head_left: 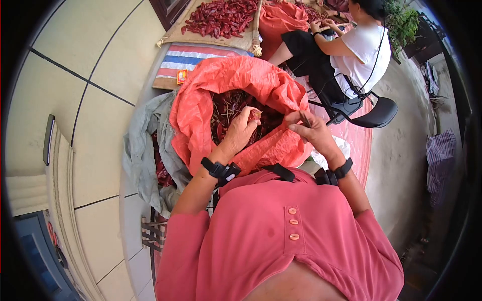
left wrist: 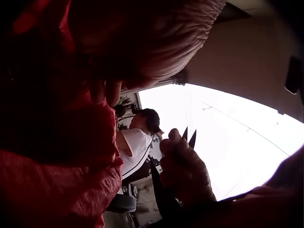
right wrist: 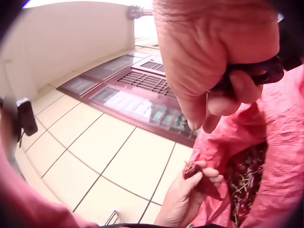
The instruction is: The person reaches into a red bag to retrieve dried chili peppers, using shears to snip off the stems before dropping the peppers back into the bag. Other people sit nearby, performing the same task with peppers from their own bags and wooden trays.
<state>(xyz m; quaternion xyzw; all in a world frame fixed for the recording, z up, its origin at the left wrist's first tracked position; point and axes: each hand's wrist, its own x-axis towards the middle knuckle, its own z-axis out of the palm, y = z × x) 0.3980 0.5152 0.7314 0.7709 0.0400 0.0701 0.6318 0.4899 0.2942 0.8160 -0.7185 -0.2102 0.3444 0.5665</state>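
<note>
My left hand [head_left: 238,132] pinches a dried red chili pepper [right wrist: 209,187], its cut-looking stem end [right wrist: 191,169] showing above the thumb. Opposite it, my right hand [head_left: 315,133] grips a pair of scissors, with a dark handle [right wrist: 270,72] looped about the fingers. Two pointed blades [left wrist: 192,138] stand slightly apart in the left wrist view. Both hands are over a red woven sack [head_left: 241,72] with its mouth rolled back. Inside lie dried chilies and pale stems [head_left: 221,113].
A grey sack [head_left: 145,120] with more chilies stands to the left. Ahead, a heap of chilies [head_left: 221,17] lies on a burlap mat beside striped sheeting [head_left: 188,60]. A seated person in white [head_left: 361,55] occupies a black folding chair [head_left: 376,113] at the front right.
</note>
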